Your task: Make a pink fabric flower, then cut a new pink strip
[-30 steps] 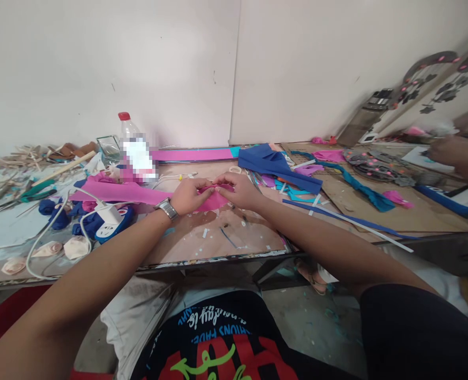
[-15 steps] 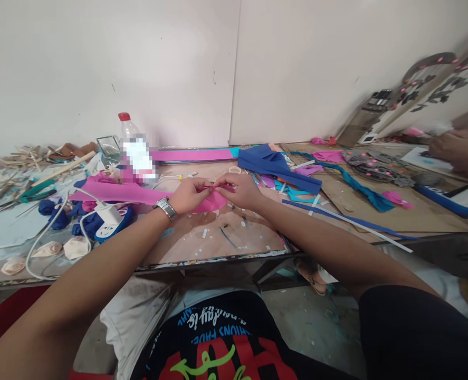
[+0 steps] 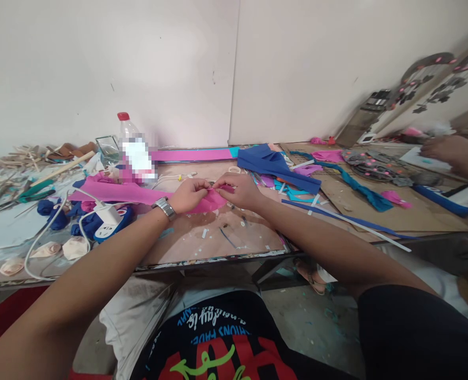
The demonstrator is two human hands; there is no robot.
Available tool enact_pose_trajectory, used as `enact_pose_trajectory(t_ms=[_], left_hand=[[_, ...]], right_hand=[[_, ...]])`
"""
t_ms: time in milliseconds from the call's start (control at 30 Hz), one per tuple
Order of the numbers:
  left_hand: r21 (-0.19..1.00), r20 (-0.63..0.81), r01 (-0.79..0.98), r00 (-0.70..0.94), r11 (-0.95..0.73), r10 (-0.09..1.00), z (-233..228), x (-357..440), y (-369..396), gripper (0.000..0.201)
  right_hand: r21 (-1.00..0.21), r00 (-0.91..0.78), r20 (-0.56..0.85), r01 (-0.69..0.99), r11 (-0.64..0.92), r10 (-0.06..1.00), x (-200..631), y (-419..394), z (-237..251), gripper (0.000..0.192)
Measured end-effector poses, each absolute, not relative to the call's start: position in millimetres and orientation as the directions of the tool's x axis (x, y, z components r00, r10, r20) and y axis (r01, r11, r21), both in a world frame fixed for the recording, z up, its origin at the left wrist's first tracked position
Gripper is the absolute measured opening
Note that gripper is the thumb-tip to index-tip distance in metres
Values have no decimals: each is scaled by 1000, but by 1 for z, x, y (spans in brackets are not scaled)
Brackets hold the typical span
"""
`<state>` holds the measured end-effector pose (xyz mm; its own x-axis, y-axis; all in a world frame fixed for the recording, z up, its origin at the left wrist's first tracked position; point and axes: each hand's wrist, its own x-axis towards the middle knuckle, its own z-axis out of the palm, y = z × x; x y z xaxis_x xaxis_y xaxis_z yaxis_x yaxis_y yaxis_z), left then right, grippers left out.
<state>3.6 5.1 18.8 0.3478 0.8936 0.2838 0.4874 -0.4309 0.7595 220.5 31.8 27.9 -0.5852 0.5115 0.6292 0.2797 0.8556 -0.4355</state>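
A long pink strip (image 3: 139, 195), fabric or crepe paper, runs across the table from the left and ends between my two hands. My left hand (image 3: 190, 195), with a metal watch on its wrist, pinches the strip between thumb and fingertips. Close beside it, my right hand (image 3: 239, 190) grips the same strip near its end, thumb and forefinger pressed together. A loose part of the pink material hangs below the fingertips. The fingers hide how the strip is folded where they meet.
To the left are a power strip (image 3: 113, 224) with a white charger and cable, blue rolled pieces, cream rosettes (image 3: 75, 247) and green-handled pliers (image 3: 38, 191). A bottle (image 3: 129, 129) stands behind. Blue strips (image 3: 277, 169) lie right. Another person's hand (image 3: 447, 153) is at far right.
My fingertips have shifted slightly on the pink strip, and a little more of it shows between them. At far right, the other person's hand has moved slightly.
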Motion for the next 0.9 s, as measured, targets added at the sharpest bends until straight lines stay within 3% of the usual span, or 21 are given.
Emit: enact_pose_trajectory(t_ms=[300,900], left_hand=[[740,309,485,369,-465,877,26,7,-3,35],[743,370,462,320,-485,872,23,6,1,36]], right_hand=[[-417,-569,661,262,870,488,221,32,28,13],[-311,-566,712,276,909,416,221,35,25,11]])
